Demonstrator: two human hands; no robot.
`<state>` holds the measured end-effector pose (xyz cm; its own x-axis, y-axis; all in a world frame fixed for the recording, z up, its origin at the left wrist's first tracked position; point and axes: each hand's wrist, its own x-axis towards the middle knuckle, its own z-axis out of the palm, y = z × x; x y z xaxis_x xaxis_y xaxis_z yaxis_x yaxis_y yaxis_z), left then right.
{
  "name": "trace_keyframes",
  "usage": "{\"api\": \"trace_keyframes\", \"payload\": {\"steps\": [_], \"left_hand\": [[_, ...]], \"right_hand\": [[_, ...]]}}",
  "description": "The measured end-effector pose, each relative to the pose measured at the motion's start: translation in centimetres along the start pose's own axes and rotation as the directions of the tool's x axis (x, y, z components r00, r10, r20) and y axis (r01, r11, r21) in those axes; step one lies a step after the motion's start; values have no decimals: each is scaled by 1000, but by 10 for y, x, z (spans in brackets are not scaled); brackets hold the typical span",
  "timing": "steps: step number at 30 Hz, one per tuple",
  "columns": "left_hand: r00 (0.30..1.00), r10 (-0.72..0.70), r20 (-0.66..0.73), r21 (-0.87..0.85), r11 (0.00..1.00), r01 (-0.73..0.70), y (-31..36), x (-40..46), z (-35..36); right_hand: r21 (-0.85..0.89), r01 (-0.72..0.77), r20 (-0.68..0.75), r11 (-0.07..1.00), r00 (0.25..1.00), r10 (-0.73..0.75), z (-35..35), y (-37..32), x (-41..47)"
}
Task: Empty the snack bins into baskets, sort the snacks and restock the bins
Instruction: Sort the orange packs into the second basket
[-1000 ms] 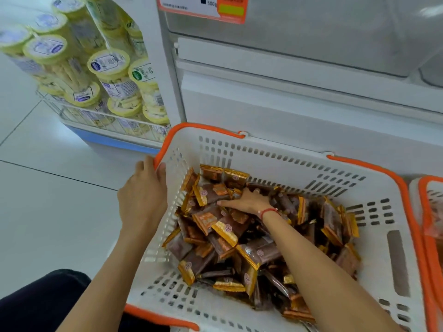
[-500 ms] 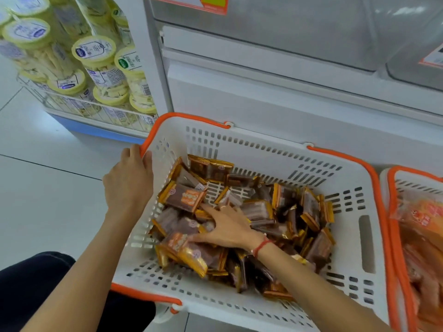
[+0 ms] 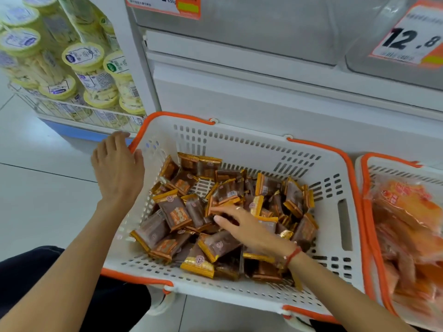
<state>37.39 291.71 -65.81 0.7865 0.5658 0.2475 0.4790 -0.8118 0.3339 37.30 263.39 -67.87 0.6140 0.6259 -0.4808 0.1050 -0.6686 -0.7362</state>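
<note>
Presently on the floor (image 3: 36,200), before a white shelf unit (image 3: 239,97): one white basket (image 3: 335,236) with orange rim, holding a loose heap of brown-and-gold snack packets (image 3: 175,213).

Left hand (image 3: 117,168): fingers straight and relaxed, holding nothing, at the basket's left wall near the far-left corner; whether it touches the rim cannot be told.

Right hand (image 3: 244,226): inside the basket, lying on top of the packets, fingers extended toward the left; its grip is slack, and whether any one packet is pinched under the fingers cannot be told. A red cord (image 3: 293,255) circles the wrist.

Second basket (image 3: 366,212): just beside the first on its right, cut by the frame edge, containing orange snack bags (image 3: 407,212).

Above: clear bins, one with price tag (image 3: 410,37) reading 12.8. Far left: wire rack of yellow-lidded tubs (image 3: 84,58).
</note>
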Motion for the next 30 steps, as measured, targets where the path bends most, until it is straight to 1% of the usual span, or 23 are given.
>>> {"api": "trace_keyframes", "payload": {"steps": [1,2,3,4,5,6,7,8,9,10,11,12,13,15,16,17,20,21,23,26,27,28,30], "left_hand": [[997,54,-46,-48,997,-56,11,-2,-1],[989,133,-64,-108,984,-140,27,-7,-1],[966,252,-47,-174,951,-257,50,-15,0],[909,416,-3,-242,882,-404,76,-29,3],[790,610,60,-321,761,-563,105,-45,10],[595,795,120,-401,587,-704,133,-64,18],[351,921,170,-464,389,-796,158,-83,30],[121,966,228,-501,223,-836,179,-100,44],[-54,950,306,-516,118,-848,196,-116,60],[-164,902,400,-516,73,-854,209,-130,75],[-210,839,502,-494,78,-866,218,-142,87],[-201,781,592,-454,118,-883,224,-152,97],[-155,736,659,-406,174,-897,228,-161,104],[-23,690,723,-311,296,-903,232,-174,111],[54,694,718,-274,352,-895,231,-177,113],[116,707,698,-248,390,-887,229,-176,115],[192,741,644,-226,424,-877,209,-152,114],[227,743,630,-208,444,-872,196,-139,113],[331,702,631,-116,507,-854,159,-108,107],[488,531,693,64,629,-775,80,-64,92],[525,486,698,81,676,-733,54,-55,87],[546,446,709,73,724,-686,32,-49,82],[574,366,733,53,810,-584,13,-45,71]], "right_hand": [[-76,35,-169,996,984,-47,-18,6,-8],[-234,36,-353,971,928,-119,-37,15,-18],[-406,-30,-515,914,834,-201,-56,27,-30],[-518,-160,-635,840,730,-253,-73,43,-41],[-555,-307,-715,773,652,-254,-89,59,-54],[-549,-433,-763,714,609,-218,-100,74,-68],[-552,-518,-776,654,606,-175,-105,88,-81],[-579,-560,-766,593,623,-158,-106,100,-92],[-610,-573,-747,547,646,-157,-104,109,-101],[-629,-573,-734,525,659,-161,-103,114,-107],[-627,-573,-733,527,663,-151,-103,116,-110],[-618,-577,-736,534,663,-134,-104,116,-109],[-611,-581,-737,537,666,-117,-105,114,-108],[-606,-582,-732,543,676,-92,-106,115,-106],[-605,-578,-730,548,678,-90,-104,117,-106],[-606,-571,-727,554,679,-95,-105,118,-106],[-605,-564,-728,562,678,-103,-106,117,-107],[-605,-563,-727,563,680,-100,-106,116,-106],[-606,-563,-723,562,685,-93,-107,115,-106],[-609,-571,-723,551,685,-89,-105,113,-106],[-613,-572,-721,545,688,-88,-105,113,-107],[-617,-574,-718,539,690,-87,-105,112,-107],[-621,-580,-716,527,694,-80,-106,110,-107]]}}
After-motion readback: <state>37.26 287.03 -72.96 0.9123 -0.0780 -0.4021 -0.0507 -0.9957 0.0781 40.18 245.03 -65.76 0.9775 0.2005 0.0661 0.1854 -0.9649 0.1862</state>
